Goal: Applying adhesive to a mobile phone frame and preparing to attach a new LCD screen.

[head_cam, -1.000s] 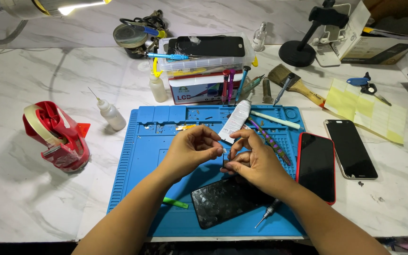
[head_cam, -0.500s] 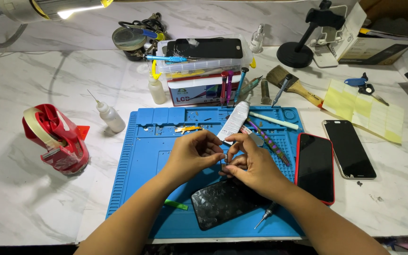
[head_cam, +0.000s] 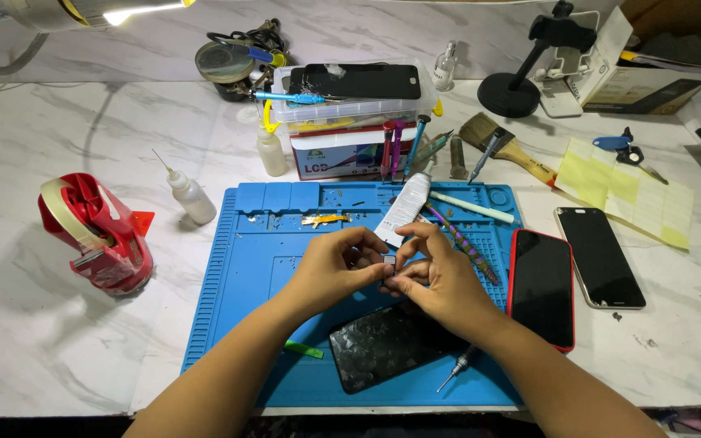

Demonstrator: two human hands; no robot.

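Observation:
My left hand (head_cam: pixel 336 270) and my right hand (head_cam: pixel 436 280) meet over the middle of the blue work mat (head_cam: pixel 245 268). Their fingertips pinch a tiny dark part (head_cam: pixel 389 261) between them; it is too small to tell what it is. Just below the hands a black phone panel with a cracked, patterned face (head_cam: pixel 387 345) lies tilted on the mat. A white tube (head_cam: pixel 404 207) lies right behind my fingers. A small screwdriver (head_cam: pixel 456 370) rests by my right wrist, and a green strip (head_cam: pixel 303 349) lies under my left forearm.
A red-cased phone (head_cam: pixel 541 288) and a black phone (head_cam: pixel 599 255) lie right of the mat. A red tape dispenser (head_cam: pixel 95 235) stands at the left, with a needle-tip bottle (head_cam: pixel 188 195) near it. Behind the mat are a parts box (head_cam: pixel 350 122), tools, a brush (head_cam: pixel 505 146) and yellow sticky sheets (head_cam: pixel 626 191).
Both hands have drifted slightly down and toward me over the mat, staying joined on the small part. Nothing else on the desk moved.

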